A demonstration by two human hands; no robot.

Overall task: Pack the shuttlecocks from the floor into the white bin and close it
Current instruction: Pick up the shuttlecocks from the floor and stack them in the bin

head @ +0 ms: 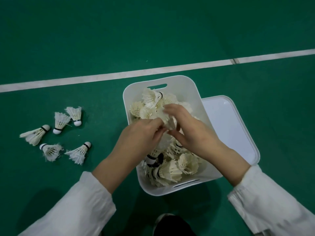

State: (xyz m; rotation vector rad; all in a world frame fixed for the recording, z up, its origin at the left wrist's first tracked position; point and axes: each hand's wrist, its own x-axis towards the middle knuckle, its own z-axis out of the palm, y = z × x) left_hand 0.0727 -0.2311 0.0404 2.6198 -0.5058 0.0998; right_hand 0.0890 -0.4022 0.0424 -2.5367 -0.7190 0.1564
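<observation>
**Stock check: shuttlecocks, white bin and lid on a court floor**

- Left hand [141, 137]: over the middle of the white bin [182, 86], fingers curled inward, tips pinching the narrow end of the held shuttlecock [167, 120]. White sleeve [81, 201] to the wrist.
- Right hand [189, 132]: close against the left hand, over the same spot. Its fingers are bent over the feathers of the held shuttlecock and the thumb is underneath. The grip area is slightly blurred.
- Held shuttlecock: one, white-feathered, between the two hands, above the pile in the bin.
- Packed shuttlecocks [187, 163]: many, heaped directly below and around both hands, filling the bin close to its rim and lying at mixed angles.
- White bin: open, standing on the green floor [170, 31] under the hands, with a handle slot in the far wall and another in the near wall.
- Lid [228, 130]: white, off the bin, lying flat on the floor just right of the right hand, its left edge tucked against or under the bin's right side.
- Five loose shuttlecocks [60, 121]: on the floor well to the left of the left hand, clustered, all on their sides, apart from the bin.
- Court line [119, 75]: white stripe on the floor beyond the hands, passing just behind the bin.
</observation>
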